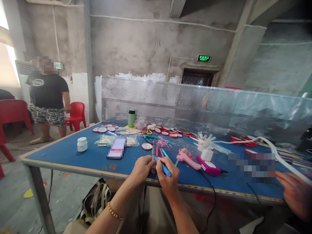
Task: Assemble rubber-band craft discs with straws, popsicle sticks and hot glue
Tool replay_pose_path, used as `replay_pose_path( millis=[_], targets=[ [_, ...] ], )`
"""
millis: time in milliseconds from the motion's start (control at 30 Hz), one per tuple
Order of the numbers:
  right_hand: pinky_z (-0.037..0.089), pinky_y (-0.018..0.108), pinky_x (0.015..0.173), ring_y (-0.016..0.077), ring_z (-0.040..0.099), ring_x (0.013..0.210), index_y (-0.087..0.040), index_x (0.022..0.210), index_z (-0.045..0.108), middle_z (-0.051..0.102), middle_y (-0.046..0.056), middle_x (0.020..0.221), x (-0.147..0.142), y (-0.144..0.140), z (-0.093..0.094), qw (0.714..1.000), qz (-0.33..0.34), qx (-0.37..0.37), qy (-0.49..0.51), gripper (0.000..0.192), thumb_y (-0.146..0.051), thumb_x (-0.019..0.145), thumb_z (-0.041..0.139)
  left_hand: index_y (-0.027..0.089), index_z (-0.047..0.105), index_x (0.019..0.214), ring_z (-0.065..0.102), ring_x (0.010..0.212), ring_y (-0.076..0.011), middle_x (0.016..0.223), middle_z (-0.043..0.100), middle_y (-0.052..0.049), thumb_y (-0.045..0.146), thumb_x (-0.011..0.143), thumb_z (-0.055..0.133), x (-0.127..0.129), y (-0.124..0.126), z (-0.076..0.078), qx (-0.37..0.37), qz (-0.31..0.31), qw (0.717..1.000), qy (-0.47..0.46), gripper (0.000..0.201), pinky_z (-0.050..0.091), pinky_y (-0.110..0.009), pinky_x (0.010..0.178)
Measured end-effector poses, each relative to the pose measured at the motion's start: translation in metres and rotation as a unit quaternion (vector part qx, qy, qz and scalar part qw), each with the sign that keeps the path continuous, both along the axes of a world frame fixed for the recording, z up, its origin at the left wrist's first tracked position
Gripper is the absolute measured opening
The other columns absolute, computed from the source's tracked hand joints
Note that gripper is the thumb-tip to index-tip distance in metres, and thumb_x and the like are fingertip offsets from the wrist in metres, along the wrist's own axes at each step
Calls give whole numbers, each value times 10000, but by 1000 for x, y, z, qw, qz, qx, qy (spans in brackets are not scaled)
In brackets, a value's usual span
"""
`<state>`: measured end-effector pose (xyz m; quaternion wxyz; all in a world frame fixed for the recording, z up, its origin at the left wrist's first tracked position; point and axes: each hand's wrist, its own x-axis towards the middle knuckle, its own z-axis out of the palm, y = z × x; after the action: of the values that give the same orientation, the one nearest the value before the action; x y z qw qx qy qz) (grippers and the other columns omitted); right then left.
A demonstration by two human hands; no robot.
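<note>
Right hand (pixel 168 171) grips fat blue plastic marker (pixel 166 169), front end close by thin stick with green and red bands (pixel 153 150). Left hand (pixel 143 166) closes round low end of stick (fingers hide that bit). Both at near edge of blue-topped table (pixel 95 162). Round white disc with red rim (pixel 147 146) lies just past left hand. Pink plastic glue gun (pixel 187 158) lies right of right hand.

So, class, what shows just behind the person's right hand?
Past the right hand, which holds a blue pen, a red pen-like stick and a green one show against the blue table. The tabletop the hand covers cannot be seen.
</note>
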<state>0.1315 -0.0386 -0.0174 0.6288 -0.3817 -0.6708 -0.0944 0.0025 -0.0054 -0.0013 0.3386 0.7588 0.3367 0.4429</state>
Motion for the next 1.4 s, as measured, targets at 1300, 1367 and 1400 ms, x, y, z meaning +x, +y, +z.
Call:
replay_pose_path(
  millis=[1300, 1367, 1400],
  targets=[
    [468, 267, 664, 145, 593, 678, -187, 856, 621, 617, 18, 733, 0, 1, 0, 1000, 5, 16, -6, 83, -146, 877, 552, 175, 504, 618, 553, 578, -124, 581, 590, 25, 335, 871, 438, 0, 3, -2, 10, 5, 1000, 7, 306, 344, -215, 569],
    [469, 267, 662, 145, 593, 677, -186, 860, 622, 617, 19, 735, 0, 1, 0, 1000, 7, 18, -3, 79, -147, 875, 554, 174, 501, 613, 548, 575, -123, 577, 586, 26, 324, 867, 439, 0, 3, -3, 10, 4, 1000, 5, 302, 340, -214, 566],
    [470, 269, 665, 147, 592, 679, -186, 863, 622, 617, 19, 739, 0, 1, 0, 1000, 9, 17, -1, 79, -148, 875, 554, 174, 500, 611, 546, 575, -122, 578, 585, 25, 314, 864, 439, 0, 4, -3, 9, 2, 1000, 3, 295, 340, -212, 566]
  ],
)
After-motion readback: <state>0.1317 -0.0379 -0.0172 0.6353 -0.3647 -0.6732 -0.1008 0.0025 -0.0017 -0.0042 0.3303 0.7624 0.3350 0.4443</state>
